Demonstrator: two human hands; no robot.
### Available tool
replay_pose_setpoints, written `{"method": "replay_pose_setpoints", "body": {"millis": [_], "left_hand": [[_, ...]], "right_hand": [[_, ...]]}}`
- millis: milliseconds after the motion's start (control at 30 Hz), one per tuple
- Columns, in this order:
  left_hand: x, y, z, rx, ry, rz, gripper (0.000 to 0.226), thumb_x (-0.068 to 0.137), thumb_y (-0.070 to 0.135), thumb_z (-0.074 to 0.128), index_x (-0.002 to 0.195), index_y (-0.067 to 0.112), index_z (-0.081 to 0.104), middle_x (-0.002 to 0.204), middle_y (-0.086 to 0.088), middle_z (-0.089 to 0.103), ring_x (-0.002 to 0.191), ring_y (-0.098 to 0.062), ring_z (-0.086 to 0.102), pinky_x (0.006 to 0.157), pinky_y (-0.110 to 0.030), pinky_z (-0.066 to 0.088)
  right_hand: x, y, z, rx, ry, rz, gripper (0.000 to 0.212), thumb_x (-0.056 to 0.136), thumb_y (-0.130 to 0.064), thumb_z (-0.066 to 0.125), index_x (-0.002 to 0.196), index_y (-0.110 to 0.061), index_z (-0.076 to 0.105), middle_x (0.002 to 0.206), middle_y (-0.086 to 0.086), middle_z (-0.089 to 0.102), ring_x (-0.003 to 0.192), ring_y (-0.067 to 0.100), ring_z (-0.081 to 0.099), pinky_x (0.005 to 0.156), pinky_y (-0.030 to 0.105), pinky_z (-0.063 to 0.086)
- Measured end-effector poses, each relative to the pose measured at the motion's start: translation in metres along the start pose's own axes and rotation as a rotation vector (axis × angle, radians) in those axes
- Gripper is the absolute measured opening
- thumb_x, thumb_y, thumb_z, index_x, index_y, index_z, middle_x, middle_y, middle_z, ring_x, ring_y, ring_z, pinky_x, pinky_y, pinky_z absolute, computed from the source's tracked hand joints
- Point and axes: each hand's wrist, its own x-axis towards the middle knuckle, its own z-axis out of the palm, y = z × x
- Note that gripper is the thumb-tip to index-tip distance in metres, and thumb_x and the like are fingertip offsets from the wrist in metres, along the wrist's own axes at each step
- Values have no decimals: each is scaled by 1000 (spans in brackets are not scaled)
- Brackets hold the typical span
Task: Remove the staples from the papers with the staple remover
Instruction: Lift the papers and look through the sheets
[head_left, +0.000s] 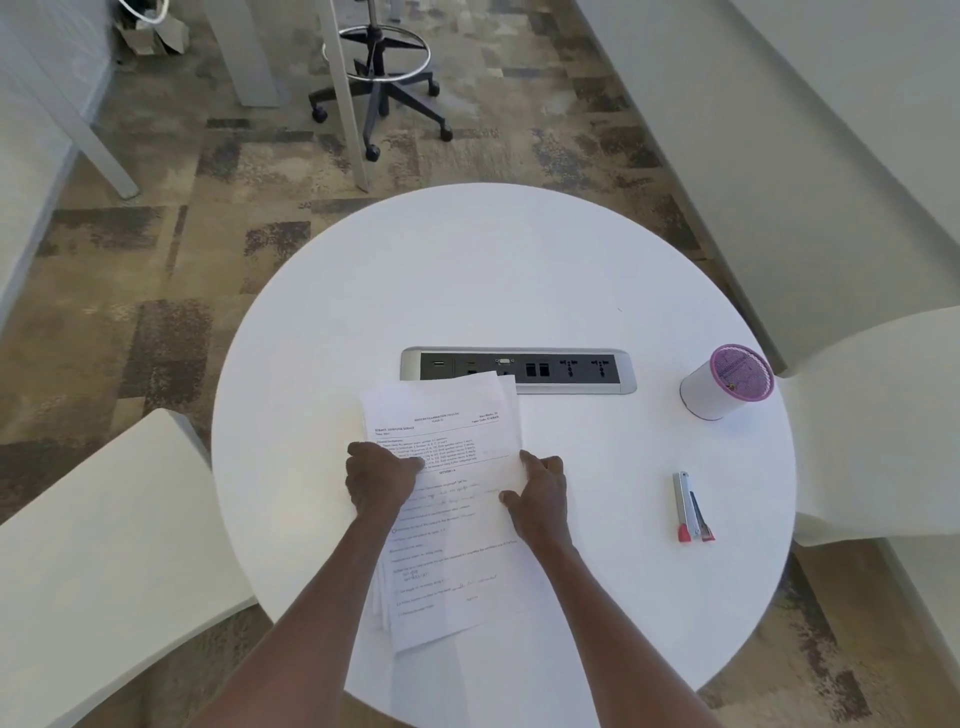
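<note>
White papers (457, 499) lie between both hands' fingers (537, 462).

I saw a round white bench (519, 270) with a power socket strip (545, 370) set into its middle. A white cup with a purple mesh rim (722, 384) stood near its right edge; a wheeled stool (382, 88) stood on patterned carpet (156, 249) beyond.

Both bare forearms reached forward from the bottom of the view, running close to parallel. The left hand (382, 480) lay palm down with its fingers bent at the knuckles and its fingertips pressed downward. The right hand (537, 491) lay just beside it, apart, palm down, its fingers curled under and its thumb stretched out toward the left.
</note>
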Motion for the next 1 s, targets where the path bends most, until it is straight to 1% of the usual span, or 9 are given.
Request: {"method": "replay_pose_setpoints", "body": {"millis": [167, 267, 400, 533, 667, 767, 833, 933, 1000], "left_hand": [[-1, -9, -7, -182, -48, 40, 49, 71, 23, 87, 110, 4, 64, 112, -12, 71, 102, -36, 66, 91, -49, 54], [-7, -11, -16, -347, -117, 202, 35, 74, 18, 86, 105, 14, 70, 102, -2, 74, 95, -26, 69, 79, -30, 53], [-15, -3, -30, -387, -224, 385, 31, 75, 30, 85, 102, 29, 71, 95, 18, 75, 90, -3, 69, 67, -18, 47], [-22, 11, -40, -419, -255, 437, 29, 73, 34, 86, 97, 35, 70, 91, 23, 75, 87, 1, 70, 70, -23, 50], [-35, 32, -42, -500, -192, 518, 27, 82, 29, 80, 107, 28, 69, 98, 16, 76, 90, -4, 72, 74, -27, 55], [-50, 49, -42, -473, -71, 591, 14, 92, 24, 67, 106, 22, 65, 100, 13, 72, 92, -14, 70, 74, -32, 54], [-61, 61, -42, -471, -2, 648, 8, 95, 21, 62, 103, 21, 63, 96, 12, 70, 90, -16, 67, 68, -25, 49], [-84, 79, -43, -527, 111, 727, 5, 96, 18, 61, 100, 20, 62, 93, 11, 67, 86, -16, 64, 65, -18, 43], [-95, 88, -45, -591, 142, 728, 10, 96, 19, 61, 106, 19, 64, 97, 10, 69, 88, -14, 64, 67, -20, 44]], "right_hand": [[4, 4, 0, 61, -18, 41, 66, 81, -5, 75, 141, -9, 47, 131, 10, 43, 124, 28, 49, 107, 33, 43], [10, 4, -8, 183, -9, 113, 68, 74, -15, 85, 133, -9, 51, 126, 10, 48, 116, 27, 55, 97, 32, 47], [17, -2, -28, 356, 36, 136, 79, 66, -26, 91, 132, -9, 50, 123, 7, 56, 113, 24, 58, 96, 37, 51], [20, -10, -59, 620, -21, 84, 53, 70, -17, 89, 113, -10, 60, 111, 3, 71, 99, 22, 70, 74, 29, 58], [14, -26, -87, 689, 30, 1, 20, 78, -10, 81, 95, -15, 71, 93, -2, 78, 83, 18, 75, 60, 18, 56], [10, -41, -101, 591, 185, -41, 20, 81, -9, 76, 100, -14, 69, 94, 0, 75, 84, 20, 72, 71, 28, 58], [7, -50, -109, 532, 288, -93, 20, 82, -9, 73, 101, -15, 69, 92, -3, 74, 81, 16, 70, 68, 23, 53], [-3, -63, -123, 614, 371, -177, 21, 84, -6, 69, 88, -27, 69, 83, -10, 73, 80, 19, 70, 64, 18, 53], [-6, -70, -131, 740, 368, -181, 21, 85, -4, 68, 86, -25, 70, 87, 1, 76, 85, 25, 72, 73, 26, 59]]}}
